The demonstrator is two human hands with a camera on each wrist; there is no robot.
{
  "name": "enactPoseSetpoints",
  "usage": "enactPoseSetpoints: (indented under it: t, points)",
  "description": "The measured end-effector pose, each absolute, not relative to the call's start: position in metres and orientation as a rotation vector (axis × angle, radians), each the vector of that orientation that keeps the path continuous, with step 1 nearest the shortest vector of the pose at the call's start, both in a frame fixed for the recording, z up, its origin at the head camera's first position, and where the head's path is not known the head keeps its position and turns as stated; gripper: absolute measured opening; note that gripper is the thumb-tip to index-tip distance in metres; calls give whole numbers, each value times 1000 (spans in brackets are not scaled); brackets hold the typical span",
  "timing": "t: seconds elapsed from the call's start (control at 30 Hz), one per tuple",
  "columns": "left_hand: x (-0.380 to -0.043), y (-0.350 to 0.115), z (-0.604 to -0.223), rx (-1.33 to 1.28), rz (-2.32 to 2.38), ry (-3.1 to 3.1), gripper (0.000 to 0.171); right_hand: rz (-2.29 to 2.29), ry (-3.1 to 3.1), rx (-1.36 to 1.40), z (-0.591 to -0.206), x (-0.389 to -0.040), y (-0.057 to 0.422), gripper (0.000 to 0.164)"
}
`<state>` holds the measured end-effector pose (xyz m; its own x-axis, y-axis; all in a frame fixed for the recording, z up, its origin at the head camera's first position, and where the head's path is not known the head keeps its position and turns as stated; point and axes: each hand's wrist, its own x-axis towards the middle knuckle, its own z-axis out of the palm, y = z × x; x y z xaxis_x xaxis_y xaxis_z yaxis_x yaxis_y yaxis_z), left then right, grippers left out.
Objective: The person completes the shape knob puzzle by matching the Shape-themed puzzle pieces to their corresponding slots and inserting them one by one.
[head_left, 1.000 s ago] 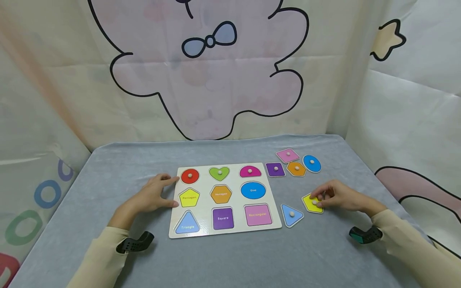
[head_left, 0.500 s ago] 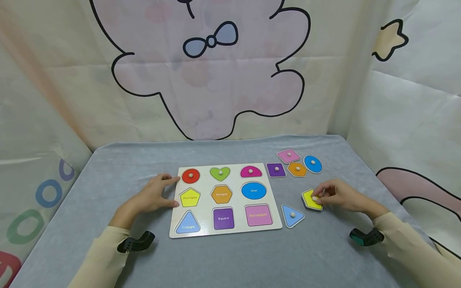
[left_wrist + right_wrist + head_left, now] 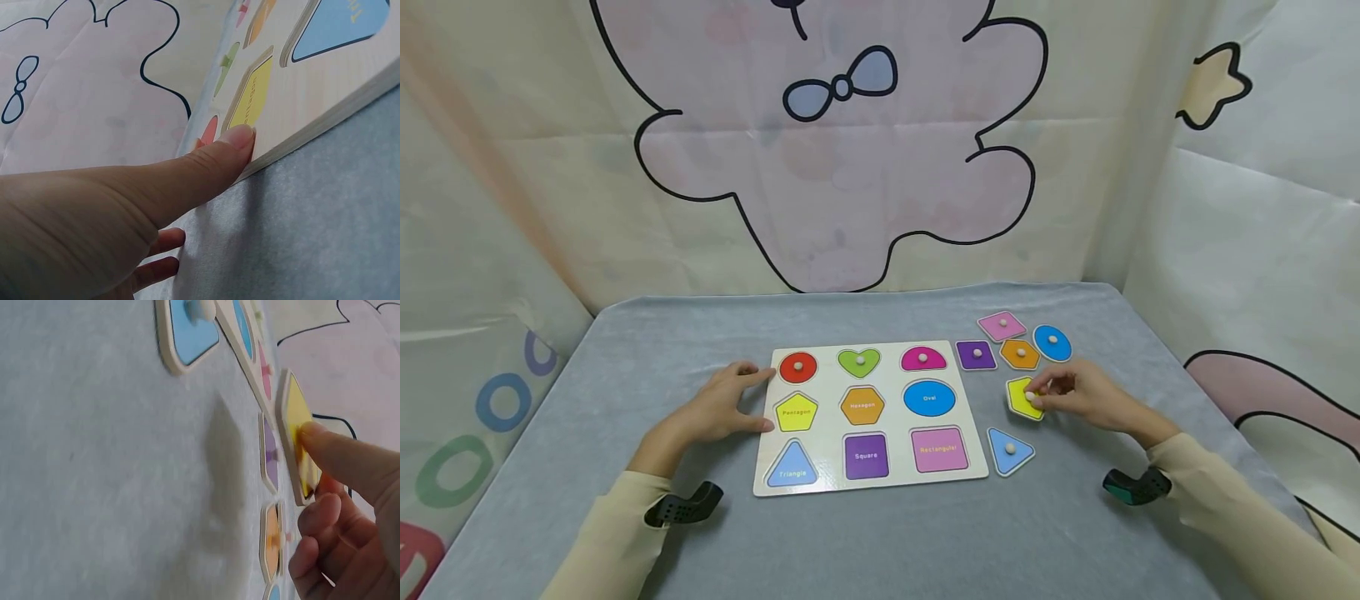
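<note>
A white shape puzzle board (image 3: 829, 435) lies on the table, with the knobbed red circle (image 3: 790, 367), green heart (image 3: 850, 359) and magenta semicircle (image 3: 913, 361) in its back row. At the left edge my left hand (image 3: 715, 406) steadies it, its thumb (image 3: 206, 165) resting on the rim beside the pentagon space; the other fingers are partly hidden. My right hand (image 3: 1084, 396) pinches a yellow pentagon piece (image 3: 1018, 400) by its knob. That piece is tilted and off the table, with a shadow below in the right wrist view.
Right of the board lies a blue triangle piece (image 3: 1003, 458). Behind it are purple square (image 3: 970, 358), orange hexagon (image 3: 1011, 348), pink rectangle (image 3: 992, 323) and blue oval (image 3: 1058, 350) pieces. A grey cloth (image 3: 880, 550) covers the table; printed curtains (image 3: 925, 183) hang behind.
My right hand has lifted the yellow pentagon piece and carried it left and away from me, nearer the board. My left hand stays at the board's edge.
</note>
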<state>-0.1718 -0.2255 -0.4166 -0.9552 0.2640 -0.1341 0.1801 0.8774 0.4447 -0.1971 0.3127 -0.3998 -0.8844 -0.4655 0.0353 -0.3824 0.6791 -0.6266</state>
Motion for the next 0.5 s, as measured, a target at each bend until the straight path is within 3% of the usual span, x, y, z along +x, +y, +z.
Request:
enactPoseSetpoints:
  t: [0.5]
  points:
    - [-171,-225,-415,345,659,2856,89,-1066,2713,-667,-396,-207,277,15]
